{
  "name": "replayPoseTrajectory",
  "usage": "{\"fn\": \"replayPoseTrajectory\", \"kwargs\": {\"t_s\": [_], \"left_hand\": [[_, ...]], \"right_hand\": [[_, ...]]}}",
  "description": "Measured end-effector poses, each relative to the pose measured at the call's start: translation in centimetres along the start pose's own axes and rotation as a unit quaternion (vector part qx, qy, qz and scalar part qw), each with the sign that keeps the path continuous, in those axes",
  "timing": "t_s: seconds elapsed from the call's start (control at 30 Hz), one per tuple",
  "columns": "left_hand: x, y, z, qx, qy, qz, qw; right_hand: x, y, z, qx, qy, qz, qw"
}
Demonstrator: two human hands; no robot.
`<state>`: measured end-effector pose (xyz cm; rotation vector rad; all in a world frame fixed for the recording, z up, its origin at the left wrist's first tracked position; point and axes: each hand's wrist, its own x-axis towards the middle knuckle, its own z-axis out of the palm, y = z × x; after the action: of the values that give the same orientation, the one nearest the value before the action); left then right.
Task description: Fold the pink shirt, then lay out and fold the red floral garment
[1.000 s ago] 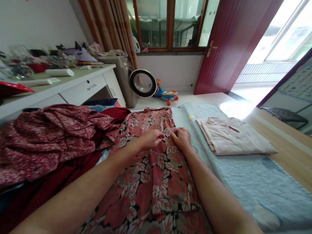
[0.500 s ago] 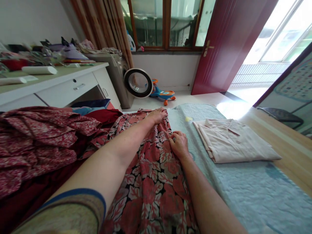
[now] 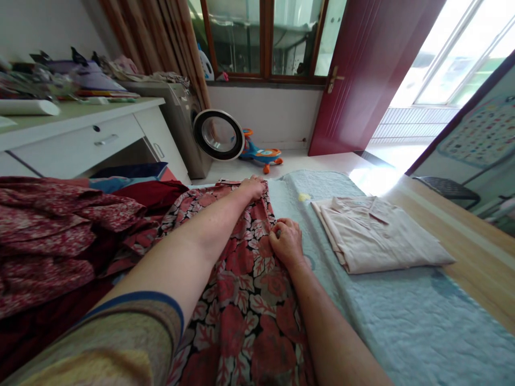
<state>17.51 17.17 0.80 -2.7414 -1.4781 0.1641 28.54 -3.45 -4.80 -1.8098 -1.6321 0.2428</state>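
A red and black garment [image 3: 257,289] with a large flower and leaf print lies stretched lengthwise in front of me; its exact kind does not show. At its far right corner, my left hand [image 3: 254,187] is closed on the cloth, the fingertips partly hidden. Nearer to me, my right hand [image 3: 287,238] has its fingers curled and closed on the right edge. To the right, a folded cream shirt [image 3: 382,233], collar up, lies on the pale blue quilted cover [image 3: 418,305].
A heap of dark red printed clothes [image 3: 48,230] lies on the left. Beyond it stand a white desk [image 3: 76,145] crowded with items and a washing machine, its round door [image 3: 219,135] open. A blue and orange ride-on toy [image 3: 261,154] sits near the red door [image 3: 346,69].
The view has turned slightly right, so the room appears shifted left. Both hands keep nearly the same place on the garment's edge.
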Motion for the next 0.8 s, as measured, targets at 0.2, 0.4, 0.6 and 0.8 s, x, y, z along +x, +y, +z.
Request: {"fn": "replayPoseTrajectory", "kwargs": {"t_s": [0.2, 0.4, 0.6, 0.8], "left_hand": [[-0.2, 0.8, 0.7, 0.016, 0.030, -0.021, 0.999], [0.1, 0.8, 1.1, 0.007, 0.075, -0.023, 0.997], [0.6, 0.8, 0.9, -0.047, 0.068, 0.064, 0.995], [1.2, 1.3, 0.9, -0.073, 0.048, 0.056, 0.995]], "right_hand": [[0.0, -0.1, 0.0, -0.018, 0.006, 0.005, 1.000], [0.0, -0.1, 0.1, -0.017, 0.010, 0.009, 1.000], [0.0, -0.3, 0.0, -0.012, 0.021, 0.015, 1.000], [-0.1, -0.5, -0.2, -0.015, 0.016, 0.024, 0.999]]}}
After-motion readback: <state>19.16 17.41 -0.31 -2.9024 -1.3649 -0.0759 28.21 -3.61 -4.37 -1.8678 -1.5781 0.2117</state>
